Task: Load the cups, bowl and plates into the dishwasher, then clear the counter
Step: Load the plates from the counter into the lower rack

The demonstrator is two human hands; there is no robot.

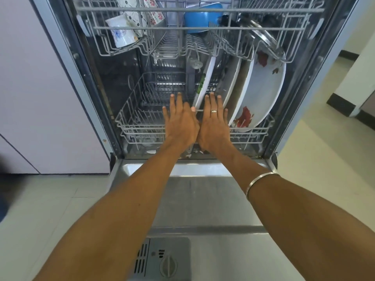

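The dishwasher stands open with its door (203,199) folded down flat under my arms. My left hand (179,120) and my right hand (214,122) lie side by side with straight fingers against the front rim of the lower rack (142,128). Upright in that rack stand a large white plate with red leaves (261,92), another plate (231,82) and a white plate with green trim (205,84). The upper rack (182,27) holds a white floral cup (121,33), patterned cups (138,15), a blue bowl (200,19) and a steel lid (263,35).
A lilac cabinet (40,98) flanks the dishwasher on the left. Pale floor tiles (316,149) spread to the right, with a dark skirting board (341,104) beyond. The detergent dispenser (166,260) sits in the door near me. Small debris (194,152) lies at the tub's front edge.
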